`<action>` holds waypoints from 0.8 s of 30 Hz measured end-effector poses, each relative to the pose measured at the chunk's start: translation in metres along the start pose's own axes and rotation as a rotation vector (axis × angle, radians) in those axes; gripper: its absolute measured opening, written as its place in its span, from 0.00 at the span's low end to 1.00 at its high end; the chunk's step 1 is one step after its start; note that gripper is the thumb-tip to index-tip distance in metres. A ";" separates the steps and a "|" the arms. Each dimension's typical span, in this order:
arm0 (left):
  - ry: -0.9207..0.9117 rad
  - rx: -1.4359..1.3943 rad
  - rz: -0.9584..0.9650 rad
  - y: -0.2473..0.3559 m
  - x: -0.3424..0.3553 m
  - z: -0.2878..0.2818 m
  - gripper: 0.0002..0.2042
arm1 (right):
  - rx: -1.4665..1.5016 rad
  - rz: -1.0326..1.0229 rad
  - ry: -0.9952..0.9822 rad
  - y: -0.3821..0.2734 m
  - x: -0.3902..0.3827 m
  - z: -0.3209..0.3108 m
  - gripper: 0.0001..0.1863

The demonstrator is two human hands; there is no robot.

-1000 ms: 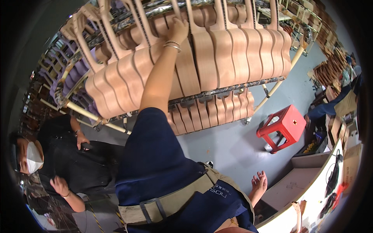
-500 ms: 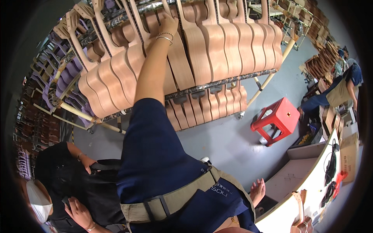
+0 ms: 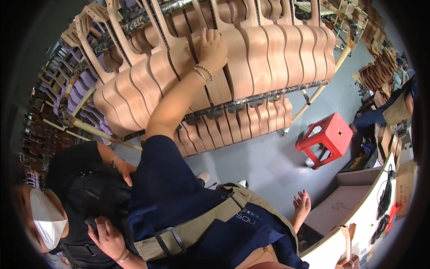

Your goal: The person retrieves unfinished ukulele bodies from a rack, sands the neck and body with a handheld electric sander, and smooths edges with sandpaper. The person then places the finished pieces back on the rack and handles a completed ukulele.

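Note:
My left hand (image 3: 212,51) reaches forward to a row of unfinished wooden guitars on a rack. Its fingers are bent over the upper edge of one pale guitar (image 3: 218,85), by the base of its neck; the fingertips are partly hidden. A beaded bracelet and a bangle circle that wrist. Low on the right, my right hand (image 3: 302,206) hangs free beside my body, palm up, fingers loosely spread, holding nothing. More guitar bodies (image 3: 264,49) stand on edge on both sides of my left hand, their necks pointing away.
Padded bars (image 3: 264,96) edge the rack, with a lower row of guitars (image 3: 233,125) beneath. A red stool (image 3: 329,139) stands right, near a white workbench (image 3: 358,215). A masked person in black (image 3: 85,193) stands close on my left. Another person (image 3: 394,107) is at the far right.
My left hand has come back from beside a guitar neck to the upper edge of a guitar body, and its elbow bends more. The person on my left has shifted closer.

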State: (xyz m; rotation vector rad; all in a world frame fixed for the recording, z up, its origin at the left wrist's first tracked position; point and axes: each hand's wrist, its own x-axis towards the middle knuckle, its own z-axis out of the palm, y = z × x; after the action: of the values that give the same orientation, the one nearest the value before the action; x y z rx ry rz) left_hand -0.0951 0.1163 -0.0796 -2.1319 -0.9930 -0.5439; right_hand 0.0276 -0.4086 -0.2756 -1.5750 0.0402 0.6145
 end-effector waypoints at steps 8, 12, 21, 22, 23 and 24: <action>-0.236 0.253 0.173 0.037 -0.017 0.049 0.13 | -0.045 0.020 -0.059 0.015 0.000 0.006 0.19; -0.521 0.371 0.233 0.033 -0.020 0.029 0.14 | -0.051 0.052 -0.048 0.018 -0.003 0.006 0.19; -0.825 0.424 0.305 0.026 -0.027 0.001 0.16 | -0.024 0.093 -0.018 0.036 -0.006 -0.007 0.18; -0.854 0.426 0.318 0.025 -0.029 -0.005 0.17 | -0.017 0.094 -0.013 0.035 -0.008 -0.008 0.18; -0.860 0.427 0.321 0.024 -0.032 -0.008 0.17 | -0.012 0.092 -0.009 0.035 -0.010 -0.010 0.18; -0.848 0.435 0.329 0.023 -0.033 -0.011 0.17 | -0.003 0.090 -0.003 0.035 -0.013 -0.012 0.18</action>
State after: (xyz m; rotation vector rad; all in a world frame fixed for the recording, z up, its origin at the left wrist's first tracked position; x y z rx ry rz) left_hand -0.0988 0.0818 -0.1028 -2.0475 -1.0183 0.7396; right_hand 0.0076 -0.4283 -0.3027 -1.5818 0.1078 0.6874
